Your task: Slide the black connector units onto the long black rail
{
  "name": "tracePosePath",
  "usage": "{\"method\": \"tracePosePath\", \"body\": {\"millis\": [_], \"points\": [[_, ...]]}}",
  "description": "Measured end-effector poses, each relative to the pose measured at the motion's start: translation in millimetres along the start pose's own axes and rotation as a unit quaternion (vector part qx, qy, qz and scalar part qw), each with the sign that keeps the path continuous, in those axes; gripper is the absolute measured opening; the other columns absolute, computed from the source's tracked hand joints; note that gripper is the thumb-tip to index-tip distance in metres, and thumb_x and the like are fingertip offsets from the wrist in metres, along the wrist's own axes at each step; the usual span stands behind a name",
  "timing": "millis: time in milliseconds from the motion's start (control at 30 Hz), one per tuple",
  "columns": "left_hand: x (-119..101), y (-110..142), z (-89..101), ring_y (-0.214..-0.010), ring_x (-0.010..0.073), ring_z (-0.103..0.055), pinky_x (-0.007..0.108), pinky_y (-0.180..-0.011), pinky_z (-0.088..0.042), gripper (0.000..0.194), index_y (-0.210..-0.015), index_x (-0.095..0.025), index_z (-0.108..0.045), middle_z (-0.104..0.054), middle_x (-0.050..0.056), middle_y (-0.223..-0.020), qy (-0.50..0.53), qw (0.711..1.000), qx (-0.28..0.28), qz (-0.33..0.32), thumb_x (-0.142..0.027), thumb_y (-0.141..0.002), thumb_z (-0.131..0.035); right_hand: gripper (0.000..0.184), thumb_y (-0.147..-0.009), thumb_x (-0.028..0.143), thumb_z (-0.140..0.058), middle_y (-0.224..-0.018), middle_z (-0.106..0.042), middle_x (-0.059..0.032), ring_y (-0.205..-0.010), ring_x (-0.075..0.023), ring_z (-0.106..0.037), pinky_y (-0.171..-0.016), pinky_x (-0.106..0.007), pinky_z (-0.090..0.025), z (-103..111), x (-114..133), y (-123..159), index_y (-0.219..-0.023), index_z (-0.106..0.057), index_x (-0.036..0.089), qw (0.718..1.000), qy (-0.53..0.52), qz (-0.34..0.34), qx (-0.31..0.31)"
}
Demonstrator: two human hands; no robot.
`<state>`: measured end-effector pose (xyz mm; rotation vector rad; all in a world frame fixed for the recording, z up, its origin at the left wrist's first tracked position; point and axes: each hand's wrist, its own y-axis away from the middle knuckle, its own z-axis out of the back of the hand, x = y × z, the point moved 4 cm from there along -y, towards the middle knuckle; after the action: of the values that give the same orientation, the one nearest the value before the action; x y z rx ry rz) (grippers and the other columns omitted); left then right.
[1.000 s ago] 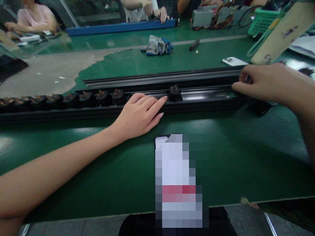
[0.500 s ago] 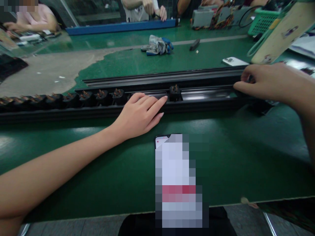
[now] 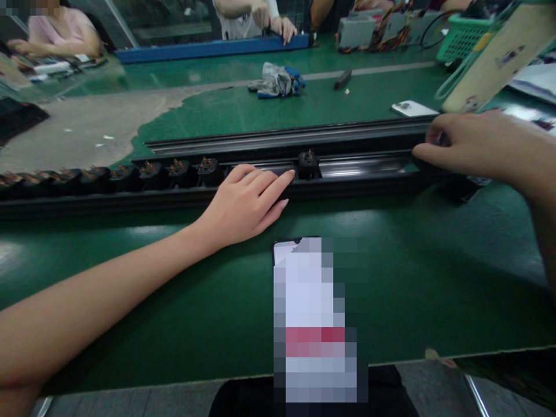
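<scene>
A long black channel rail [image 3: 365, 186] lies across the green table, with a shiny metal inside. Several black socket modules [image 3: 208, 171] with upright copper pins sit in a row in its left part. One more socket module [image 3: 308, 164] stands alone near the middle. My left hand [image 3: 252, 200] lies flat over the rail, fingers outstretched, the index fingertip close to the lone module. Over the rail's right end, my right hand [image 3: 478, 142] is curled with thumb and fingers closed; a small dark thing shows in the gap, mostly hidden.
A second black strip [image 3: 278, 136] lies behind the rail. In front is a phone [image 3: 284, 252], its screen blurred out. Farther back are grey-blue gloves [image 3: 278, 80], a white phone [image 3: 414, 108] and a green basket [image 3: 463, 40]. Across the table, a person's hands [image 3: 282, 26] rest by a blue bar [image 3: 212, 48].
Both my hands stay in place on the rail. Across the table, the other person's hand has shifted slightly along the blue bar.
</scene>
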<state>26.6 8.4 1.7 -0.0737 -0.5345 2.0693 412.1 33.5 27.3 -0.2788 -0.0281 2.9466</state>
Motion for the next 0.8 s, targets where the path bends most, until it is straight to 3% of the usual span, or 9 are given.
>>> {"method": "tracePosePath", "body": {"millis": [300, 567, 800], "points": [[0.2, 0.5, -0.4, -0.111, 0.0300, -0.070, 0.049, -0.103, -0.049, 0.051, -0.150, -0.010, -0.059, -0.074, 0.016, -0.121, -0.009, 1.000, -0.008, -0.009, -0.033, -0.108, -0.042, 0.047, -0.087, 0.065, -0.045, -0.079, -0.059, -0.0102, -0.065, -0.0240, -0.046, -0.066, -0.040, -0.039, 2.5, -0.1, -1.2, -0.102, -0.063, 0.025, 1.000, 0.002, -0.010, 0.008], [0.5, 0.8, -0.9, -0.112, 0.0305, -0.069, 0.051, -0.104, -0.049, 0.052, -0.152, -0.012, -0.058, -0.074, 0.016, -0.121, -0.002, 1.000, -0.004, -0.002, -0.032, -0.107, -0.043, 0.052, -0.089, 0.066, -0.044, -0.084, -0.063, -0.0121, -0.068, -0.0247, -0.050, -0.067, -0.041, -0.041, 0.3, -3.0, -1.8, -0.109, -0.066, 0.023, 1.000, 0.008, -0.013, 0.015], [-0.1, 0.7, 0.1, -0.111, 0.0298, -0.070, 0.049, -0.103, -0.049, 0.050, -0.150, -0.011, -0.059, -0.075, 0.016, -0.120, -0.004, 1.000, -0.007, -0.005, -0.033, -0.108, -0.043, 0.050, -0.087, 0.068, -0.045, -0.080, -0.059, -0.0102, -0.067, -0.0248, -0.048, -0.065, -0.040, -0.040, -1.8, -5.9, -4.7, -0.103, -0.063, 0.024, 1.000, -0.001, -0.009, 0.010]]}}
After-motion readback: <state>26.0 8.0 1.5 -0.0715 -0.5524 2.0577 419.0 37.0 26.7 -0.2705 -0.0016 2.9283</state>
